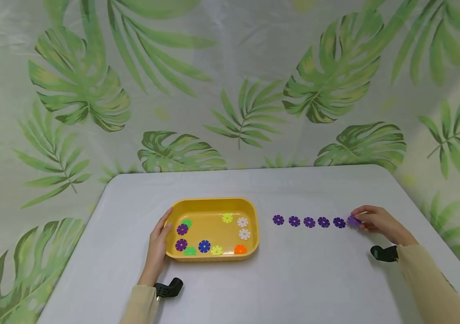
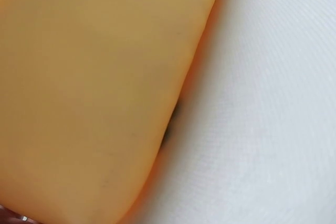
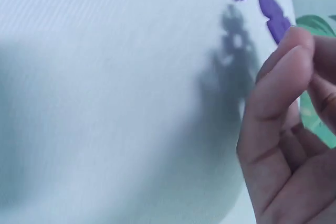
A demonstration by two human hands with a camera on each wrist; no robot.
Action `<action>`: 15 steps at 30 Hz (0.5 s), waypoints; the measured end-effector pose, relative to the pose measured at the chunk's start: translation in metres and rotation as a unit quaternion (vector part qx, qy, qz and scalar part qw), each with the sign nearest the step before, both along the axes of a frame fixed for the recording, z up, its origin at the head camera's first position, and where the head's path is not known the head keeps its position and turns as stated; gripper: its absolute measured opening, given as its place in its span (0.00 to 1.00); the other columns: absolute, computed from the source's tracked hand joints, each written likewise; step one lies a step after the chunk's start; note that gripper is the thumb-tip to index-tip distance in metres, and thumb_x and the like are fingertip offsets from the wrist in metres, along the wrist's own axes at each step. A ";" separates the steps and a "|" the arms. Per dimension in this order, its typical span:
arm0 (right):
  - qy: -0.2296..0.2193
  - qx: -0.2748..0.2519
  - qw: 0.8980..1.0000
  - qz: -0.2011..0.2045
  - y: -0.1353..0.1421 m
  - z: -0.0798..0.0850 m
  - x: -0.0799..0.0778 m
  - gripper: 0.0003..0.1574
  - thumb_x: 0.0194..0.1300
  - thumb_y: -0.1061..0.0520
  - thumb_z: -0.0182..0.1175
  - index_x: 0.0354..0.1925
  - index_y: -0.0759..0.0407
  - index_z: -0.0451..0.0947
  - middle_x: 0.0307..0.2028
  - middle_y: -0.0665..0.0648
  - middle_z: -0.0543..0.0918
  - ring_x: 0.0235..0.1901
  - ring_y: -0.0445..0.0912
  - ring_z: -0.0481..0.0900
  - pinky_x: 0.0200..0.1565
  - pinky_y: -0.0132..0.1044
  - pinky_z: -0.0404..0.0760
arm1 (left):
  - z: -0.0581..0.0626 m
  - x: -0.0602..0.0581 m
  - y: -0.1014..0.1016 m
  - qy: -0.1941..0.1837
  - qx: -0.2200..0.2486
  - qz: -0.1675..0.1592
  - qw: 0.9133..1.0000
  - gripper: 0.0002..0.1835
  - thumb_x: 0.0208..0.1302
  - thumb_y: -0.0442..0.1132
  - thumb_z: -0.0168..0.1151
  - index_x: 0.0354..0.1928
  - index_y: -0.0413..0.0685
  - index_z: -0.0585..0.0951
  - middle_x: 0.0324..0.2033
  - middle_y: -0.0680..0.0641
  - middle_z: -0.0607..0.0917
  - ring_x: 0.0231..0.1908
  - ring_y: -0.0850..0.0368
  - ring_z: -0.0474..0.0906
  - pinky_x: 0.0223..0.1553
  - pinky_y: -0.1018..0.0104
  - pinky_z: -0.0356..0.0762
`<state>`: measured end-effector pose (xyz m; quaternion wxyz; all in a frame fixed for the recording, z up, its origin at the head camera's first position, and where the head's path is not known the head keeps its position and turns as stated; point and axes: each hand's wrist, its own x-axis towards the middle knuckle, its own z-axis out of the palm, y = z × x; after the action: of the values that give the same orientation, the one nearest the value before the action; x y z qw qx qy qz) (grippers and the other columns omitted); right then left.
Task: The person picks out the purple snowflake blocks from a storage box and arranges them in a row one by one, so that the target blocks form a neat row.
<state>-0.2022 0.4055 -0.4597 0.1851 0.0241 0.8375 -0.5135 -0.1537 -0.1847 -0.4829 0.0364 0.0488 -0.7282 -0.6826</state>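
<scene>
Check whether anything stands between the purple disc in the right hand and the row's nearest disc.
Nothing visible does: only white table shows between the held disc, pinched by the right hand, and the row's right-end disc.

I see purple snowflake discs (image 1: 309, 222) toward the right edge of the white table (image 1: 294, 279). My yellow tray (image 1: 213, 258) shows green discs (image 1: 189, 251) by its left edge; a blue disc (image 1: 204, 246), yellow disc (image 1: 216, 250) and orange disc (image 1: 240, 249) nearest its front edge; white discs (image 1: 244, 234) rightward. Green leaves (image 1: 88, 90) pattern the pale backdrop (image 1: 250, 54).

Soft light covers the counter (image 1: 310, 283); in the right wrist view, a grey shadow (image 3: 228, 80) (blurry-edged) falls beside the fingers (image 3: 281, 85).
</scene>
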 end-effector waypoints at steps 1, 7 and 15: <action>0.005 0.013 1.000 -0.002 0.000 -0.002 0.000 0.20 0.72 0.59 0.48 0.51 0.78 0.68 0.31 0.52 0.77 0.27 0.42 0.75 0.29 0.34 0.78 | 0.000 0.000 0.000 -0.001 0.000 0.000 1.000 0.24 0.77 0.40 0.38 0.72 0.53 0.62 0.71 0.51 0.59 0.71 0.54 0.47 0.71 0.56 0.45; 0.056 0.097 0.994 -0.001 -0.021 0.005 -0.005 0.19 0.70 0.61 0.50 0.49 0.79 0.69 0.35 0.60 0.79 0.27 0.44 0.76 0.29 0.35 0.81 | -0.003 -0.001 -0.002 -0.006 0.003 0.003 1.000 0.23 0.77 0.40 0.39 0.72 0.55 0.63 0.71 0.53 0.60 0.71 0.57 0.48 0.70 0.58 0.46; 0.078 -0.001 0.994 0.081 -0.117 0.039 -0.021 0.21 0.73 0.59 0.49 0.54 0.77 0.67 0.40 0.66 0.75 0.33 0.51 0.76 0.38 0.43 0.82 | -0.004 -0.002 -0.002 -0.010 0.000 0.004 1.000 0.23 0.77 0.40 0.38 0.72 0.57 0.63 0.70 0.55 0.60 0.71 0.59 0.48 0.70 0.60 0.47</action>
<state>-0.2235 0.2888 -0.4204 0.1598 -0.0839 0.8484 -0.4977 -0.1560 -0.1867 -0.4873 0.0319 0.0586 -0.7284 -0.6819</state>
